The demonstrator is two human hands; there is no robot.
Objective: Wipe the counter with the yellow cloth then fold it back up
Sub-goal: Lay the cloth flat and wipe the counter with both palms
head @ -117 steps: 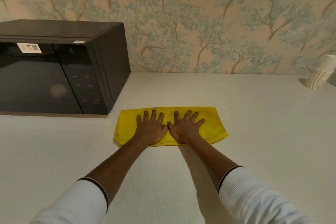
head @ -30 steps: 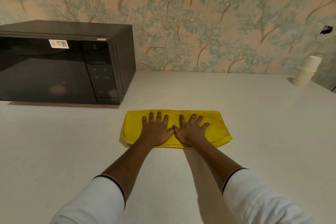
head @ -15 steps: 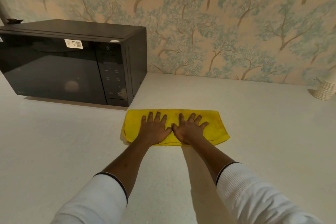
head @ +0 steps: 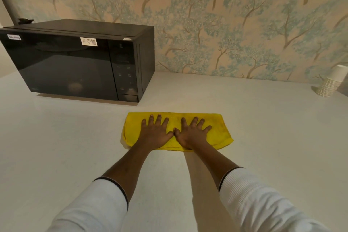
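The yellow cloth [head: 219,130] lies folded in a long rectangle on the white counter [head: 75,137], just in front of the microwave's right corner. My left hand [head: 156,133] rests flat on the cloth's left half, fingers spread. Beside it, my right hand [head: 192,133] presses flat on the middle of the cloth, also with fingers apart. The two thumbs touch. Neither hand grips the fabric. White sleeves with a dark cuff band cover both forearms near the bottom of the view.
A black microwave [head: 79,62] stands at the back left against the tree-patterned wallpaper [head: 226,24]. A tilted stack of white paper cups [head: 332,82] sits at the far right near the wall.
Both hands stay flat on the folded cloth in the same spot. Only the head camera has shifted, bringing more of the microwave into view.
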